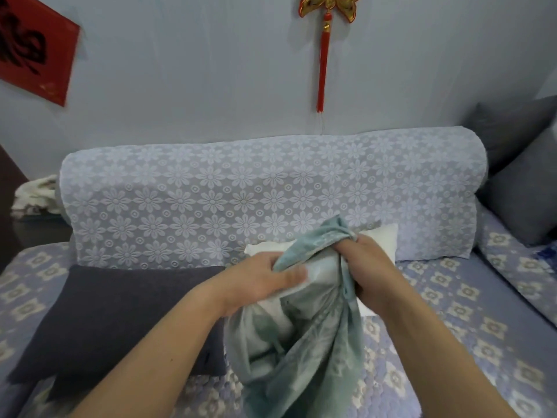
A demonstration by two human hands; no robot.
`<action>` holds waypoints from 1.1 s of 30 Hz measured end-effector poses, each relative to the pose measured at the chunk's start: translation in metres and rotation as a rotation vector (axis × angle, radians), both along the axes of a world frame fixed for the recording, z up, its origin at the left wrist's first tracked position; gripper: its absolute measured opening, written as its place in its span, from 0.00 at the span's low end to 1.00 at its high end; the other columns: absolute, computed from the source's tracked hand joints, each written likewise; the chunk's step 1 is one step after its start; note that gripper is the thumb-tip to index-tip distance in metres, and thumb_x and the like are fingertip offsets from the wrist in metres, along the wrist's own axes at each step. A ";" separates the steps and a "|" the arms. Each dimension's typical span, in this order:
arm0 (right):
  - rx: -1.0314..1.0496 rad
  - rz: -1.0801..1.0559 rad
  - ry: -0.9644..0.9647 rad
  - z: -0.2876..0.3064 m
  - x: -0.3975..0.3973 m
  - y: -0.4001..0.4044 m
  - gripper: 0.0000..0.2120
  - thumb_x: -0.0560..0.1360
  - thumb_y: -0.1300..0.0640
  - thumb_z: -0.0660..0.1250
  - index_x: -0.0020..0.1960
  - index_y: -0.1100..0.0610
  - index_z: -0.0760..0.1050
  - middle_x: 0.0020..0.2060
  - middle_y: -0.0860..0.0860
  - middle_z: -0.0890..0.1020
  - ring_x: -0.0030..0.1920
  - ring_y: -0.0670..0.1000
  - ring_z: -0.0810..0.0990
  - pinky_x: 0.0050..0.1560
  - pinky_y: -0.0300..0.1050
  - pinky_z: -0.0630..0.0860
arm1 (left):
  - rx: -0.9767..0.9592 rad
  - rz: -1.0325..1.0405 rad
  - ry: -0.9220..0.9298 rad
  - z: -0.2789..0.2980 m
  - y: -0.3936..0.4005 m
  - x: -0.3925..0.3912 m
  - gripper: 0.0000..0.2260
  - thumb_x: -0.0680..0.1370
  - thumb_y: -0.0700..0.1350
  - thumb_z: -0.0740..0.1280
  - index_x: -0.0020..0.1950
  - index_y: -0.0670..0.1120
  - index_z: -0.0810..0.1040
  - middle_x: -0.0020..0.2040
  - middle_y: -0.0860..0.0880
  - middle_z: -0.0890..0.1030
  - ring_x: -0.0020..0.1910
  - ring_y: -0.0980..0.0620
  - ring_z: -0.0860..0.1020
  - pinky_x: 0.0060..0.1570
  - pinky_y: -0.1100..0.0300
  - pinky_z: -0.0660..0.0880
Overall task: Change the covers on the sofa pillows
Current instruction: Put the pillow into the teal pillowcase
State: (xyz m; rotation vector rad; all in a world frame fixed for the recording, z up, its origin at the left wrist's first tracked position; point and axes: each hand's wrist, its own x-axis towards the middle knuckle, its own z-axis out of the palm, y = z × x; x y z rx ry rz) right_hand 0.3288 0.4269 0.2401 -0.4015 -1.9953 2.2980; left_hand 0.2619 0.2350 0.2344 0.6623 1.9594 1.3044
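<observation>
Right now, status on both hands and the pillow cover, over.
Left hand, right hand both grip the pale green patterned cover. White pillow insert partly out. Dark grey cushion alongside, not blocking.

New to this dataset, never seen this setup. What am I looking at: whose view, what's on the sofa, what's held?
There is no robot here: a person wears one wide-angle camera on the head, looking down at their own bare hands. Both the left hand and the right hand grip a pale green patterned cover, bunched around a white pillow. On the sofa seat a dark grey pillow lies to the left. Grey pillows lean at the far right. A lace cloth drapes the backrest, and a red tassel ornament hangs on the wall.
</observation>
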 end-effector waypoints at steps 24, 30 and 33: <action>0.356 0.216 0.027 0.015 -0.032 0.024 0.09 0.79 0.60 0.68 0.57 0.51 0.82 0.51 0.50 0.87 0.54 0.50 0.85 0.60 0.52 0.79 | 0.002 0.297 -0.123 0.006 -0.003 -0.043 0.08 0.78 0.43 0.72 0.56 0.43 0.84 0.53 0.43 0.86 0.55 0.44 0.84 0.63 0.47 0.77; 0.626 0.318 -0.112 0.014 -0.032 0.031 0.08 0.72 0.51 0.76 0.50 0.52 0.84 0.46 0.51 0.87 0.49 0.53 0.85 0.53 0.49 0.78 | 0.236 0.402 -0.197 0.022 -0.010 -0.049 0.08 0.81 0.36 0.66 0.56 0.39 0.83 0.53 0.41 0.86 0.52 0.44 0.85 0.51 0.54 0.80; 0.852 0.051 -0.137 0.014 -0.043 0.037 0.07 0.76 0.56 0.69 0.42 0.58 0.81 0.40 0.58 0.84 0.40 0.54 0.80 0.41 0.48 0.72 | 0.100 0.266 -0.059 0.017 -0.007 -0.043 0.07 0.80 0.40 0.69 0.57 0.44 0.84 0.52 0.46 0.87 0.54 0.47 0.85 0.54 0.57 0.80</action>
